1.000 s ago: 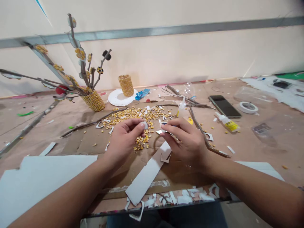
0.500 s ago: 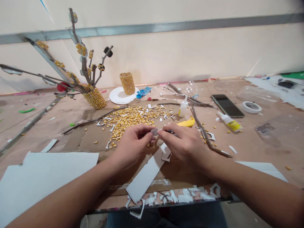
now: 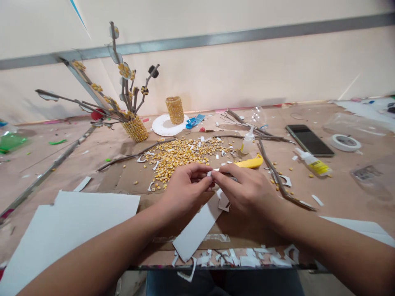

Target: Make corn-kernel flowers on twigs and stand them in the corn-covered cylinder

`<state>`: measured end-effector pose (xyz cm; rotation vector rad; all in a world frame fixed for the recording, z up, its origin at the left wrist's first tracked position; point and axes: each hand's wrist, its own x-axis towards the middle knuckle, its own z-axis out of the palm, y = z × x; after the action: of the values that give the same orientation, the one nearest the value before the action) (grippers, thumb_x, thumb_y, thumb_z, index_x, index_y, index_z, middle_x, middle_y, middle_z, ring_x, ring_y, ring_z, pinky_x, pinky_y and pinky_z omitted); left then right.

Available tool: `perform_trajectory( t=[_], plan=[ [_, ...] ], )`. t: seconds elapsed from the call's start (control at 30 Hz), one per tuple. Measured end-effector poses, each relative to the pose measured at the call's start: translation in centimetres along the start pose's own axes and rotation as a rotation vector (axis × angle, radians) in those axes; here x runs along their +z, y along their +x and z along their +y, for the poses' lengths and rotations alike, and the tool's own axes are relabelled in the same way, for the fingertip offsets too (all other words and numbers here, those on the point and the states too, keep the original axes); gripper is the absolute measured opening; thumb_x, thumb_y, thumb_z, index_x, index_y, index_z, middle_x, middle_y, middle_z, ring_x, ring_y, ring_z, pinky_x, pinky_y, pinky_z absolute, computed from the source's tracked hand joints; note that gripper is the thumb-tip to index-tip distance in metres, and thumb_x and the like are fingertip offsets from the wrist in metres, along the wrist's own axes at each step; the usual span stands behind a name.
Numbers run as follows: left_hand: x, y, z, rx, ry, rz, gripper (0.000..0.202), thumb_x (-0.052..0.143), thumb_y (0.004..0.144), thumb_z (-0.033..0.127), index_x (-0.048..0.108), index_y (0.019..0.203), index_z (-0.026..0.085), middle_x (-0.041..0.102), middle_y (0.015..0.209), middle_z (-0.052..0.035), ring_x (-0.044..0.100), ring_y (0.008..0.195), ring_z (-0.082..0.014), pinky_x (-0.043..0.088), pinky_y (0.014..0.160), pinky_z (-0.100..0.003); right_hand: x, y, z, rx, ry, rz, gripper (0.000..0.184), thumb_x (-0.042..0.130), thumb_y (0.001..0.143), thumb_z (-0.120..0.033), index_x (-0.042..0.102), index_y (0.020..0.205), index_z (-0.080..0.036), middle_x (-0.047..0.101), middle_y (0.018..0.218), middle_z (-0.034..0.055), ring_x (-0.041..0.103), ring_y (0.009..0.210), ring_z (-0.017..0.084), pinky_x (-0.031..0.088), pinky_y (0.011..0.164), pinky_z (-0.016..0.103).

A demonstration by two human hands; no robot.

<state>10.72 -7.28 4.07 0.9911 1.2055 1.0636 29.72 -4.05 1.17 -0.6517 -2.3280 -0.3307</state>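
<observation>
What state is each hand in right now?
Left hand: closed, pinching a small, flat, whitish piece.
Right hand: curled close beside it; what it holds cannot be told.

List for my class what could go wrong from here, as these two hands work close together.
The small white piece in the left hand might slip and land near the loose corn kernels.
The upright bottle stands just beyond the right hand, so a forward reach could tip it.
The curled scrap overhangs the table edge and may fall.
</observation>
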Motion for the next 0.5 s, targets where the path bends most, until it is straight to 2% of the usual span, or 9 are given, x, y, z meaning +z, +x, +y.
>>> perform_trajectory(
  t=[0.2,0.33,0.5],
  plan=[
    [-0.34,0.29,-0.07,-0.007,0.023,-0.054,0.014,0.079,0.079,0.019,0.081,0.092,0.012,0.081,0.086,-0.0087,0.072,0.078,-0.0163,0.057,0.074,-0.026,0.14,-0.06,-0.01,-0.018,-0.008,-0.009,0.025,0.049,0.102,-0.01,0.071,0.114,-0.01,0.078,0.1,0.0124,0.069,0.078,0.02,0.05,0.066,0.032],
    [-0.25,0.27,0.13,0.045,0.012,-0.097,0.014,0.074,0.08,0.014,0.083,0.09,0.015,0.082,0.087,-0.0075,0.073,0.083,-0.0174,0.058,0.079,-0.027,0.0,-0.1,0.14,-0.036,-0.023,-0.014,0.029,0.049,0.103,-0.01,0.066,0.126,-0.008,0.078,0.099,0.0133,0.069,0.081,0.021,0.051,0.07,0.035],
    [-0.21,0.13,0.34,0.056,0.031,-0.103,0.016,0.07,0.084,0.013,0.084,0.091,0.016,0.081,0.085,-0.0059,0.071,0.077,-0.0143,0.057,0.074,-0.023,-0.11,-0.07,0.15,-0.022,0.028,-0.021,0.031,0.053,0.103,-0.012,0.061,0.133,-0.008,0.078,0.098,0.0112,0.067,0.078,0.021,0.05,0.069,0.035]
  ],
)
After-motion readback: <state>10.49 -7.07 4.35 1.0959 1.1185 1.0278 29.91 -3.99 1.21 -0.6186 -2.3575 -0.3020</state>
